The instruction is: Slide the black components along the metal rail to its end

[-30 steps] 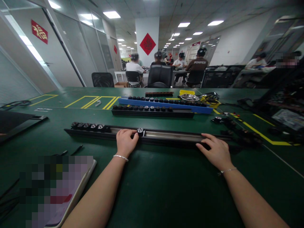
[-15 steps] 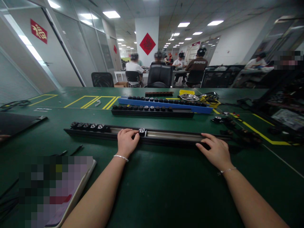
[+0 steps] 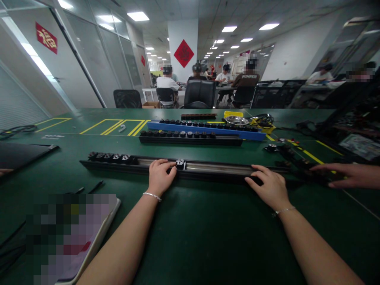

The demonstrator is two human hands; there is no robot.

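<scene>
A long black rail (image 3: 213, 170) with a silver channel lies across the green table (image 3: 208, 237) in front of me. My left hand (image 3: 160, 177) rests on the rail's middle, thumb and fingers pinched on a small black slider (image 3: 179, 164) in the channel. My right hand (image 3: 268, 186) lies flat on the rail's right part, fingers spread, pressing it down. Several black sliders (image 3: 111, 157) sit bunched at the rail's left end.
Behind lie a second black rail (image 3: 190, 138) and a blue rail (image 3: 208, 128), both with sliders, and a metal bowl (image 3: 236, 121). Another person's hand (image 3: 347, 175) reaches in from the right over loose black parts (image 3: 297, 162). A tablet (image 3: 74, 237) lies front left.
My left hand has pushed the single slider a little to the right along the rail. Another person's hand has come into view at the right. My right hand stays put.
</scene>
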